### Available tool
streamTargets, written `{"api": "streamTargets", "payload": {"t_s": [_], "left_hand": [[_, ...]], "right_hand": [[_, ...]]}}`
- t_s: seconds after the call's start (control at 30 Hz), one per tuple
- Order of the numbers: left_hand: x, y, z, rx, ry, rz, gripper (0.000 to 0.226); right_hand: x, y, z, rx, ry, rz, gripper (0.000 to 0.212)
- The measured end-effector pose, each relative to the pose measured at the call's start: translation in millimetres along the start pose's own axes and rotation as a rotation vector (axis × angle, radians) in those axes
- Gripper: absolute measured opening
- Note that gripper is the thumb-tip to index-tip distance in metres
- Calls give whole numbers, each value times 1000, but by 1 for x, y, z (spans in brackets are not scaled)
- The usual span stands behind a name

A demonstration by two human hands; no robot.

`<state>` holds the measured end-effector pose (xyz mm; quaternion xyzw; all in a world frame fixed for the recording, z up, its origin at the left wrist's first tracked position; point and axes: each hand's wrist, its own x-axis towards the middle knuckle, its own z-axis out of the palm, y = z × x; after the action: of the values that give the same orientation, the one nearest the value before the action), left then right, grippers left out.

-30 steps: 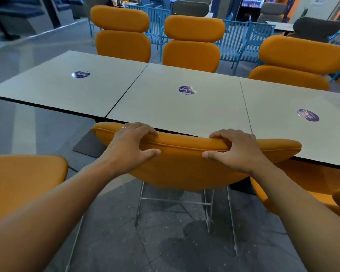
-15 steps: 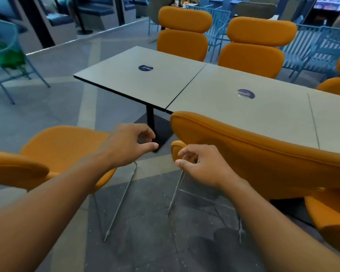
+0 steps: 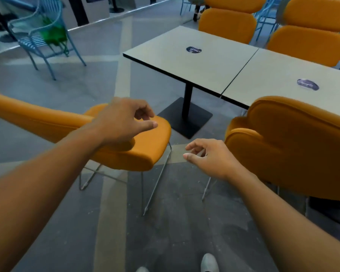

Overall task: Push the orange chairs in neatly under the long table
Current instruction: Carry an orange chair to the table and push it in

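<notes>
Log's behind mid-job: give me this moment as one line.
left hand: open above left orange chair | right hand: open, empty, between chairs | left orange chair: out from table | right orange chair: pushed in

Left chair [image 3: 137, 152] stands off table [image 3: 185, 61], right chair [image 3: 292, 144] seemingly against it.

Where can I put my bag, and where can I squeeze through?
The table is bare around its stickers. The floor is open between the pulled-out chair and the pushed-in chair, and toward the blue chair. The far side is crowded with orange chairs.
</notes>
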<state>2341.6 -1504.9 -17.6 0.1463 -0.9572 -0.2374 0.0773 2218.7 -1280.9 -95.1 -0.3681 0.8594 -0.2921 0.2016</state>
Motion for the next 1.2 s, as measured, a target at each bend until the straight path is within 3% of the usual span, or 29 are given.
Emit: {"api": "streamTargets", "payload": {"t_s": [0.4, 0.7, 1.0, 1.07, 1.2], "left_hand": [[-26, -131, -86, 143, 245, -228, 38], [-53, -217, -125, 93, 298, -522, 57], [-73, -283, -144, 312, 2, -400, 112], [-71, -298, -149, 366, -45, -356, 115], [-64, -323, -157, 426, -97, -268, 111]], "right_hand": [[71, -101, 48, 93, 26, -132, 49], [152, -177, 78, 91, -225, -286, 57], [171, -244, 109, -82, -483, -318, 93], [168, -255, 115, -156, -509, -340, 83], [160, -265, 130, -279, -365, -355, 55]]}}
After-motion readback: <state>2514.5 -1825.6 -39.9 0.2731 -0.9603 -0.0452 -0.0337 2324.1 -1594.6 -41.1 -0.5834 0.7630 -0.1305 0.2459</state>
